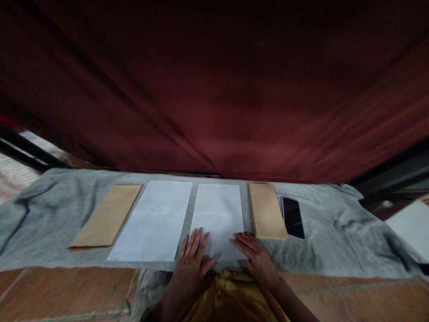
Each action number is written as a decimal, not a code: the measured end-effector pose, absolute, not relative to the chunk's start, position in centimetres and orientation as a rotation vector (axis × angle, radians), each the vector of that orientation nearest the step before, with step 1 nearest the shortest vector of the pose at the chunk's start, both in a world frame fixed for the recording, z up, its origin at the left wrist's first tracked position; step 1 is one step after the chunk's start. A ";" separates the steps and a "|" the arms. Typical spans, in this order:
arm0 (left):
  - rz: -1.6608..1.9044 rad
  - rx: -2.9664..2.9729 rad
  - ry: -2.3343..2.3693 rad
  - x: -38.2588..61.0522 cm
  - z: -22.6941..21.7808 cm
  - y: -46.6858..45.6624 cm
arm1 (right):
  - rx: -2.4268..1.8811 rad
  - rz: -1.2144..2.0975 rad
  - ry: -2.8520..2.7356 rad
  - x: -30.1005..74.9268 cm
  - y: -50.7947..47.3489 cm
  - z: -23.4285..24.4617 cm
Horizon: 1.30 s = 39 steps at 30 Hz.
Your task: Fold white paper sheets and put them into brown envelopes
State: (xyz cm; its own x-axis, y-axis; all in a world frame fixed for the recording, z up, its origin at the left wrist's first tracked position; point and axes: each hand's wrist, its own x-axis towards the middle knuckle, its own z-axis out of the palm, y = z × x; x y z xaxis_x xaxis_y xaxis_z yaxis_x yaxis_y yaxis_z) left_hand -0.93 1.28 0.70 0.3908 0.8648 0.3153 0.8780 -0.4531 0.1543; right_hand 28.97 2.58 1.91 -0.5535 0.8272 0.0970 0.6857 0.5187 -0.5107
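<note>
Flat on a grey cloth lies a white sheet of paper (217, 205), with a faint crease across it. My left hand (193, 255) rests open on its lower left edge, fingers stretched out. On the lower right edge lies my right hand (253, 255), also open with its fingers extended. To the left is a second white sheet (157, 219), creased across the middle as well. A brown paper envelope or folded piece (107, 217) lies at the far left. Beside my right hand sits another brown paper piece (267, 210).
A phone (292, 217) with a dark screen lies right of the brown paper. The grey cloth (328, 237) has wrinkled ends. Behind it hangs a dark red curtain (214, 98). Terracotta tiles (77, 288) show in front. Something white (410, 228) is at the far right.
</note>
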 end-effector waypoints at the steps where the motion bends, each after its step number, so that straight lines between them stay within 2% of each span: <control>1: -0.509 -2.643 -1.566 -1.4 1.1 1.0 | -1.249 0.623 -2.433 29.0 2.6 2.1; 7: -0.344 -2.787 -1.356 -2.9 2.4 0.9 | -1.200 0.714 -2.444 29.0 2.7 3.4; 14: -0.264 -2.754 -1.285 -2.5 1.3 1.3 | -1.246 0.866 -2.364 30.1 3.7 5.4; 19: -0.271 -2.730 -1.303 -2.5 0.6 1.0 | -1.116 0.637 -2.390 24.7 8.5 5.9; 24: -0.231 -2.659 -1.218 -2.8 -0.1 1.0 | -1.048 0.442 -2.589 18.0 13.7 3.3; 32: -0.338 -2.592 -1.276 -2.5 -0.4 0.3 | -1.231 0.224 -2.524 17.6 21.2 1.9; 35: -0.388 -2.571 -1.351 -2.2 0.4 0.2 | -1.348 0.287 -2.404 18.4 22.2 2.4; 39: -0.504 -2.531 -1.384 -2.2 1.8 0.5 | -1.273 0.578 -2.246 21.3 18.5 2.8</control>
State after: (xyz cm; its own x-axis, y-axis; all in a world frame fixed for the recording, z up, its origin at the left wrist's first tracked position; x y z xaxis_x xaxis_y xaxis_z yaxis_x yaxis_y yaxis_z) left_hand -2.15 0.54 1.78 0.4996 0.7712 0.3944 0.8442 -0.5356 -0.0222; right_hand 21.32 18.50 2.76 -0.4440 0.8719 0.2064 0.6640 0.4748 -0.5776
